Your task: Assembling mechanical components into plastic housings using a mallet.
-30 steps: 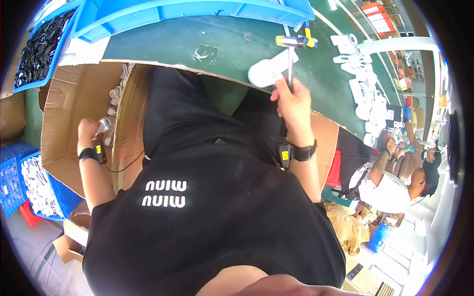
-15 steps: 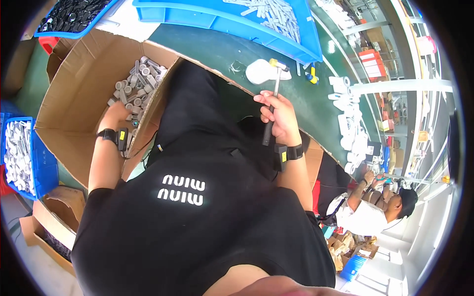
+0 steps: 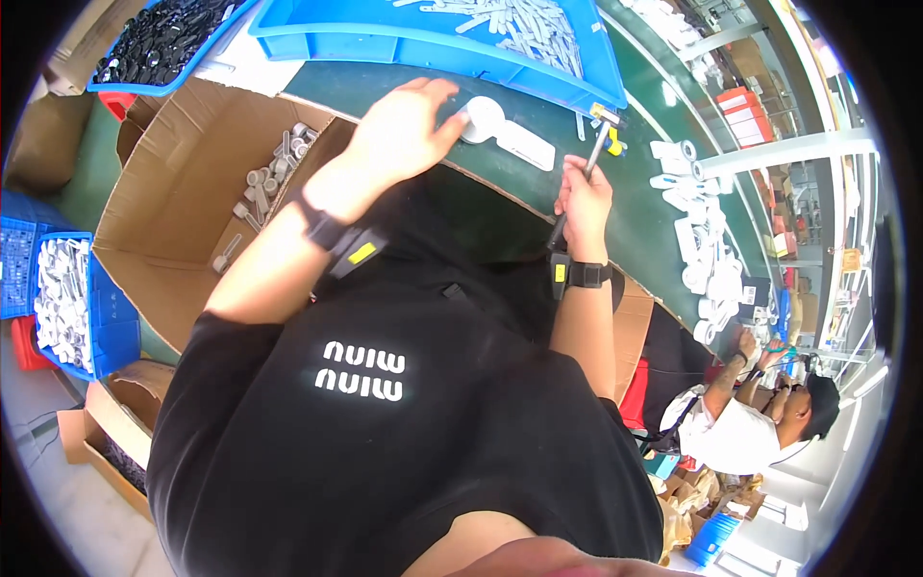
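Note:
My left hand [image 3: 404, 130] reaches over the green worktable [image 3: 365, 87], its fingers spread apart. The fingertips are close to the round end of a white plastic part [image 3: 524, 144] lying on the table; whether they touch it I cannot tell. This part has a round head and a flat, straight handle pointing right. My right hand [image 3: 584, 202] is wrapped round the shaft of a small hammer [image 3: 595, 154], just right of the part. The hammer stands tilted, with its yellow and black head at the far end and its black grip toward me.
A cardboard box [image 3: 144, 226] with grey-white parts [image 3: 274, 178] stands at my left. Blue trays [image 3: 385, 53] hold white strips and black pieces [image 3: 163, 43] at the far side. White parts [image 3: 707, 250] line the table's right. A co-worker [image 3: 735, 428] sits at far right.
My left hand has come out of the cardboard box and moved right, over the table beside the white part. My right hand has shifted right with the hammer, away from the part.

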Demonstrator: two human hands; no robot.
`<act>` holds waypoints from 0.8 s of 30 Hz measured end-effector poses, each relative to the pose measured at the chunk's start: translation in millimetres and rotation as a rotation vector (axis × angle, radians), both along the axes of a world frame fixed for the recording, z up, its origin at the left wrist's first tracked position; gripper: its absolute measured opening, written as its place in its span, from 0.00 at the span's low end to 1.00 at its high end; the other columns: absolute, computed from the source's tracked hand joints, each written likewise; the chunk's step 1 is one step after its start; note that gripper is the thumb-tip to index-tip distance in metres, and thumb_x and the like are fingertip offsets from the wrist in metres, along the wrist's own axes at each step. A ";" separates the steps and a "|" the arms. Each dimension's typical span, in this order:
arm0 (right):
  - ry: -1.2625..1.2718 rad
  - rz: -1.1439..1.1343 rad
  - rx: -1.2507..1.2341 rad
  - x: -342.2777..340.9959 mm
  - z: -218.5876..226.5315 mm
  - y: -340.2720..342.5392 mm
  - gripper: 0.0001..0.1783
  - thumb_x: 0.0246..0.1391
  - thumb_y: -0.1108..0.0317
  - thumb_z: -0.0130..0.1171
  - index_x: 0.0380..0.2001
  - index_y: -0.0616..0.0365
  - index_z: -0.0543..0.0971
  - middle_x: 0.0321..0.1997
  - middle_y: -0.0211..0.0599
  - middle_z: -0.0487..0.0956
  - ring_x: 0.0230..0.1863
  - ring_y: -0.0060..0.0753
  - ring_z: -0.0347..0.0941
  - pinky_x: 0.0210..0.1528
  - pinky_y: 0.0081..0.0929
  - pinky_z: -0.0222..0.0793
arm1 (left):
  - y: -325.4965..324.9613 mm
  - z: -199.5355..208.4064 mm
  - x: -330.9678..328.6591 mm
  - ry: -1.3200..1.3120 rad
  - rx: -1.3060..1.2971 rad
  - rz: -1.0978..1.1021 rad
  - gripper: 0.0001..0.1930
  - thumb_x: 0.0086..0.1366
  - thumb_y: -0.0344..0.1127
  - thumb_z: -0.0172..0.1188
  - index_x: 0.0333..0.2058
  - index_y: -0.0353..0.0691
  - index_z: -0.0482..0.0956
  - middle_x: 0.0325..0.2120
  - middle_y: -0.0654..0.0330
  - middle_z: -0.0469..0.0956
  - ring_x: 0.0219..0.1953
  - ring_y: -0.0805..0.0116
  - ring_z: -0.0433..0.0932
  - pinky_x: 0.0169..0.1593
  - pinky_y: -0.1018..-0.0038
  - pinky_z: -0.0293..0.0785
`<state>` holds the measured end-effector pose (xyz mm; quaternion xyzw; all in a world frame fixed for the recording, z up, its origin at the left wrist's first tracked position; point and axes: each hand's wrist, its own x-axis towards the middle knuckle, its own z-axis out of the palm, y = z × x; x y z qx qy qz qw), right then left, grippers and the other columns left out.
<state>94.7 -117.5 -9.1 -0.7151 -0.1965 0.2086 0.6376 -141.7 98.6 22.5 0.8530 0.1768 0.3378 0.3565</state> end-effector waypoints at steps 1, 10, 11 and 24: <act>0.011 0.003 0.008 -1.4 3.8 2.2 0.12 0.69 0.69 0.64 0.51 0.63 0.82 0.26 0.28 0.75 0.17 0.17 0.67 0.17 0.24 0.64 | 0.1 -12.5 23.1 0.105 0.134 0.138 0.15 0.70 0.38 0.68 0.51 0.35 0.84 0.44 0.46 0.86 0.47 0.48 0.86 0.52 0.57 0.81; 0.013 0.063 -0.027 -7.9 5.0 -10.3 0.26 0.62 0.69 0.74 0.61 0.66 0.81 0.30 0.25 0.78 0.21 0.15 0.72 0.20 0.21 0.69 | -6.4 -6.4 41.2 0.102 0.343 -0.173 0.22 0.60 0.27 0.73 0.53 0.35 0.79 0.55 0.47 0.80 0.57 0.43 0.79 0.61 0.56 0.77; -0.053 0.073 -0.021 -9.8 4.7 -12.7 0.26 0.61 0.70 0.75 0.61 0.66 0.82 0.31 0.24 0.78 0.22 0.14 0.72 0.21 0.20 0.70 | -11.5 -5.8 39.4 0.085 0.473 -0.163 0.22 0.58 0.25 0.73 0.51 0.36 0.80 0.56 0.49 0.79 0.57 0.43 0.78 0.62 0.57 0.76; -0.046 0.081 -0.080 -13.2 11.0 -12.0 0.13 0.63 0.64 0.74 0.44 0.61 0.87 0.26 0.20 0.78 0.23 0.12 0.72 0.23 0.18 0.71 | -56.5 -9.6 105.5 0.077 0.552 -0.323 0.09 0.63 0.32 0.71 0.41 0.39 0.87 0.40 0.58 0.87 0.42 0.52 0.86 0.50 0.60 0.83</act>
